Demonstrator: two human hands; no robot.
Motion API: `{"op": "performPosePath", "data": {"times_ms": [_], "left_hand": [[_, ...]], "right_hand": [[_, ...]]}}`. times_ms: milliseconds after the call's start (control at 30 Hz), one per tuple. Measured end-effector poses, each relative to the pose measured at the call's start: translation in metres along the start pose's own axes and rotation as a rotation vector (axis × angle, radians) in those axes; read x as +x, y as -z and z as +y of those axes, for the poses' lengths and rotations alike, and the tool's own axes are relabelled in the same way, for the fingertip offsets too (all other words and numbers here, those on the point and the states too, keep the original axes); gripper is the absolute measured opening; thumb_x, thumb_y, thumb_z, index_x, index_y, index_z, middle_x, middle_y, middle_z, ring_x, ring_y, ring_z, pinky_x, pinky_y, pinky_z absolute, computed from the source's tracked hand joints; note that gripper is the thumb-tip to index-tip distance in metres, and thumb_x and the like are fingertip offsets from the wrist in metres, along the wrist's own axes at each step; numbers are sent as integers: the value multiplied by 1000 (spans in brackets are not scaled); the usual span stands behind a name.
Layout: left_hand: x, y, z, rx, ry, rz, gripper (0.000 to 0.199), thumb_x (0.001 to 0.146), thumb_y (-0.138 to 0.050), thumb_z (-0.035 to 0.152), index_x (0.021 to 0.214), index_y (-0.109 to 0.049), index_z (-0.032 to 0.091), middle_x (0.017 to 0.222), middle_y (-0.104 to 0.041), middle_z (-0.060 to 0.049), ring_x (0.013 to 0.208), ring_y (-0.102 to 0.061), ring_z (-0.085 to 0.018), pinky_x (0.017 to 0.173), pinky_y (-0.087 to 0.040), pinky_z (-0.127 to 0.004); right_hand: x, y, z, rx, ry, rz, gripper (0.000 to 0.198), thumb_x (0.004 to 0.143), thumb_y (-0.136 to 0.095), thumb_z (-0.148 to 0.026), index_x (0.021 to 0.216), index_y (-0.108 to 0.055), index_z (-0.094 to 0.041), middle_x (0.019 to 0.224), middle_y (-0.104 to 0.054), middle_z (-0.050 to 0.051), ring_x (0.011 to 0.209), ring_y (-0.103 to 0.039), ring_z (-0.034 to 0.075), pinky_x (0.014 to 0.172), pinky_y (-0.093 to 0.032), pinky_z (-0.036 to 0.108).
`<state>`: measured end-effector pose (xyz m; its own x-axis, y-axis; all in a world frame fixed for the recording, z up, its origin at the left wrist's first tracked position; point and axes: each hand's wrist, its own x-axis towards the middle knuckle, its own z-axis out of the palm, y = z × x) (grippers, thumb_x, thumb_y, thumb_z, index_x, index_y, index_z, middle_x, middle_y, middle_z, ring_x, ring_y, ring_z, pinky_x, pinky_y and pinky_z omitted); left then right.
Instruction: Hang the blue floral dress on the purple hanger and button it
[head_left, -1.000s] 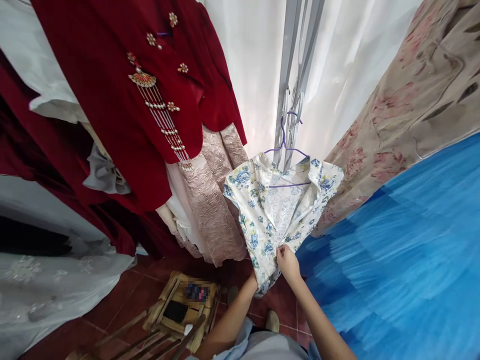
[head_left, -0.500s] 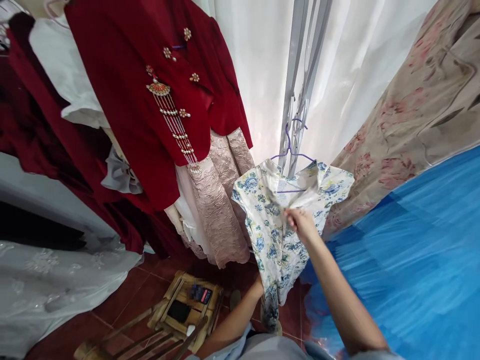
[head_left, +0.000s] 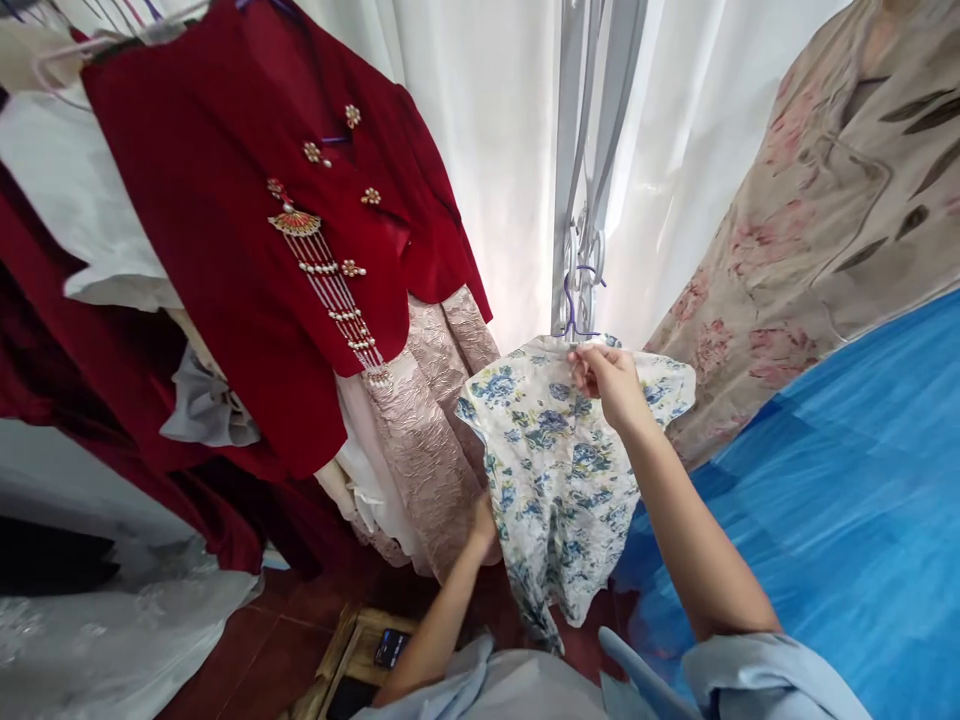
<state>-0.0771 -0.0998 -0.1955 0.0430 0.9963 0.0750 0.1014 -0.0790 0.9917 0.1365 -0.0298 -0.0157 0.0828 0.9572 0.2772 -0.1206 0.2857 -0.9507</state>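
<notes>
A white blouse with blue flowers (head_left: pixel 547 450) hangs in front of me on a purple hanger (head_left: pixel 571 312). My right hand (head_left: pixel 604 380) is closed on the blouse at its neckline, thumb and fingers pinched together just below the hanger's neck. My left hand (head_left: pixel 484 522) is at the blouse's left edge, low down and close to a pink brocade skirt (head_left: pixel 431 460). Its fingers are mostly hidden behind the blouse, so I cannot make out what they do.
A dark red jacket (head_left: pixel 300 330) with beaded ornaments hangs at the left. A grey metal post (head_left: pixel 566 150) stands before white curtains (head_left: pixel 495 150). To the right are a beige floral garment (head_left: pixel 772 270) and blue tulle (head_left: pixel 825 520). A wooden chair (head_left: pixel 360 640) stands low down.
My right hand has moved up from the blouse's front to its neckline, which now looks closed over the hanger. My left hand has risen beside the blouse. The view has shifted.
</notes>
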Motion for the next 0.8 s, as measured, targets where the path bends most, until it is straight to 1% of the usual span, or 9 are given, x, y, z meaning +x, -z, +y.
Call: {"op": "performPosePath", "data": {"times_ms": [100,167,233,300,367,467,533,667,800], "left_hand": [[53,34,29,4,-142,431,37,98,-37,54,98,-58,23,114,-61,-9,125,-48,-29,98,-44,-41],[83,42,75,67,-436,571,32,99,-40,48,102,-59,22,112,-62,-10,120,-53,-25,101,-44,-38],[101,30,131,291,-789,285,26,99,-47,41,100,-64,22,105,-66,-8,109,-59,-23,100,-45,-38],[111,7,181,504,-970,-48,19,98,-52,34,101,-67,22,106,-69,-6,108,-60,-22,100,-45,-38],[119,-19,215,633,-990,-314,14,95,-57,29,97,-69,21,100,-71,-5,98,-63,-20,93,-48,-36],[132,-42,230,704,-950,-588,17,94,-54,19,83,-67,18,84,-70,-4,80,-63,-17,77,-49,-32],[141,-47,225,703,-981,-634,21,94,-51,16,78,-65,18,80,-69,-4,77,-62,-17,73,-48,-31],[149,-50,214,721,-1082,-522,20,95,-50,18,81,-64,18,84,-68,-6,80,-62,-18,74,-47,-33],[149,-50,225,699,-1129,-418,20,98,-49,19,88,-65,15,87,-68,-8,80,-62,-19,73,-47,-33]], "right_hand": [[-18,-3,5,-44,68,12,25,85,-61,-40,72,-59,-19,42,-48,-7,35,-38,8,38,-27,20],[-27,-7,8,-76,132,42,27,88,-60,-41,74,-60,-18,43,-47,-7,36,-39,8,40,-28,20],[-32,-11,11,-126,180,64,30,90,-59,-44,76,-61,-18,45,-48,-7,38,-40,8,41,-29,21],[-33,-13,13,-188,222,85,32,92,-58,-44,75,-62,-17,46,-49,-6,40,-41,8,43,-30,21],[-34,-14,14,-248,249,120,31,92,-57,-42,73,-61,-18,47,-49,-6,41,-41,8,44,-30,21],[-33,-11,15,-284,251,162,29,91,-56,-38,70,-60,-18,46,-49,-5,42,-41,9,44,-29,21],[-30,-9,15,-288,251,170,28,90,-56,-37,70,-61,-17,46,-48,-5,42,-41,9,44,-28,21],[-22,-5,23,-259,253,192,30,88,-55,-34,63,-60,-18,44,-46,-6,42,-39,9,45,-29,22],[-28,-4,73,-346,113,227,29,86,-51,-31,62,-62,-18,45,-52,-3,45,-45,12,49,-35,23]]}}
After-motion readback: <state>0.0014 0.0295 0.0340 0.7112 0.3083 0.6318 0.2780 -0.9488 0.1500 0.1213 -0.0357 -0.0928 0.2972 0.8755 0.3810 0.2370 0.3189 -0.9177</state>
